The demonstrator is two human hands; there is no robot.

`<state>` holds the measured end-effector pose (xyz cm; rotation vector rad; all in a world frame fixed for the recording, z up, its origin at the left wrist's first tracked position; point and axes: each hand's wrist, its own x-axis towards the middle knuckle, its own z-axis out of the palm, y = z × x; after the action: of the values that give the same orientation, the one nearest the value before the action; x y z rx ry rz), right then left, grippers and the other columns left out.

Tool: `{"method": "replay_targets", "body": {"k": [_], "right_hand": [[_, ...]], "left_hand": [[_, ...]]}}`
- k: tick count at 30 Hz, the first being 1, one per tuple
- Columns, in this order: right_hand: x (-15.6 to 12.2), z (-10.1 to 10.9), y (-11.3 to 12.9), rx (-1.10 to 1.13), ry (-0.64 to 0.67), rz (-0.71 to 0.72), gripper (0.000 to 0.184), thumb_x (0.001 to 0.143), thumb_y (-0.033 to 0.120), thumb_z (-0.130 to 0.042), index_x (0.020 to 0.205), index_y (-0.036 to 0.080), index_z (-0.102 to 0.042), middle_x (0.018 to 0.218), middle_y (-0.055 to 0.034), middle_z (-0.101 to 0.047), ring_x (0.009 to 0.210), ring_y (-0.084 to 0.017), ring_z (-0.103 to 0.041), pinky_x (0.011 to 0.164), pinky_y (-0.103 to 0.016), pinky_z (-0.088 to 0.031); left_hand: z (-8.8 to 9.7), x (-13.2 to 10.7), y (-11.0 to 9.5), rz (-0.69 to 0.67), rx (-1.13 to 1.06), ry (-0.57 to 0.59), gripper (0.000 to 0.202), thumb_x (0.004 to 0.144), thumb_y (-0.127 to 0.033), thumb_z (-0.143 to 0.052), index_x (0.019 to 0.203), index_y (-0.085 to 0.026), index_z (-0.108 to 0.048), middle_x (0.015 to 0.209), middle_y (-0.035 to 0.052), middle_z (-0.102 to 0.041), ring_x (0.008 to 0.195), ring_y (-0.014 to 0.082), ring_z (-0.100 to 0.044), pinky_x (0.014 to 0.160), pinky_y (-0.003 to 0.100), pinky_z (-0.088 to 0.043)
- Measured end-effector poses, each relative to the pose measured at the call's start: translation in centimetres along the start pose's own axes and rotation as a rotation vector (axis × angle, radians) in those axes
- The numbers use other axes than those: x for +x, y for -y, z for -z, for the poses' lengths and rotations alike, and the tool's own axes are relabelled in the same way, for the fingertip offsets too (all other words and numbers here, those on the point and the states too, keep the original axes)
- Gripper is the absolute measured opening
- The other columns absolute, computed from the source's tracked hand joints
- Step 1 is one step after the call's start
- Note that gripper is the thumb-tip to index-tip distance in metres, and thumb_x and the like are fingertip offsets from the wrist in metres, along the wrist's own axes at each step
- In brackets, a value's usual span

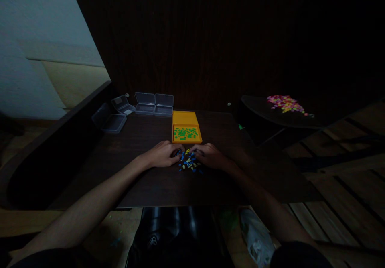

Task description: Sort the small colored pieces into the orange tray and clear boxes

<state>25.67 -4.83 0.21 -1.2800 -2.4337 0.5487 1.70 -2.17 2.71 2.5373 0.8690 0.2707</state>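
Note:
A loose pile of small blue and yellow plastic pieces lies on the dark tabletop between my hands. My left hand rests at the pile's left side, fingers bent and thumb apart from them, with blue pieces by the fingertips. At the right side, my right hand has its fingers curled together at the pile's edge; whatever is in them is too small and dark to make out. Just beyond the hands stands an open yellow box, its lid tipped back. Small green pieces are spread across its bottom.
Clear plastic cases with raised lids, a double one and smaller ones, stand at the back left. Pink and yellow pieces are heaped on a side shelf at right. A dark upright panel closes off the back.

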Motion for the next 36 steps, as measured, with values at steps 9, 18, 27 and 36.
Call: {"method": "replay_targets", "body": {"k": [9,18,27,36], "right_hand": [[0.14,0.15,0.04,0.078,0.03,-0.064,0.02,0.089,0.022,-0.052,0.099,0.018,-0.069,0.085,-0.0023,-0.072,0.073,-0.014,-0.064,0.07,-0.024,-0.042],[0.05,0.29,0.04,0.029,0.006,-0.081,0.023,0.089,0.021,-0.051,0.101,0.02,-0.071,0.084,-0.0012,-0.073,0.069,-0.013,-0.061,0.067,-0.024,-0.039],[-0.17,0.74,-0.22,0.027,-0.001,0.0,0.018,0.083,0.016,-0.058,0.092,0.016,-0.073,0.057,0.0046,-0.056,0.05,-0.008,-0.044,0.056,-0.021,-0.03],[-0.36,0.55,-0.31,-0.001,-0.019,0.039,0.017,0.083,0.016,-0.058,0.091,0.019,-0.073,0.057,0.0047,-0.056,0.05,-0.009,-0.044,0.058,-0.021,-0.031]], "left_hand": [[-0.27,-0.36,-0.45,-0.206,-0.156,0.056,0.023,0.08,-0.016,-0.057,0.094,-0.016,-0.074,0.056,-0.0032,-0.059,0.049,0.0075,-0.052,0.052,0.018,-0.036],[-0.45,-0.22,-0.47,-0.173,-0.128,0.063,0.022,0.081,-0.017,-0.056,0.093,-0.016,-0.073,0.058,-0.0023,-0.061,0.05,0.0079,-0.054,0.052,0.018,-0.036],[-0.29,-0.14,-0.47,-0.135,-0.123,0.053,0.016,0.083,-0.019,-0.056,0.089,-0.017,-0.071,0.058,-0.0039,-0.06,0.052,0.0081,-0.054,0.054,0.018,-0.036],[-0.06,-0.13,-0.71,-0.09,-0.109,0.051,0.015,0.085,-0.021,-0.055,0.088,-0.018,-0.069,0.057,-0.0044,-0.057,0.05,0.009,-0.051,0.053,0.019,-0.034]]}}
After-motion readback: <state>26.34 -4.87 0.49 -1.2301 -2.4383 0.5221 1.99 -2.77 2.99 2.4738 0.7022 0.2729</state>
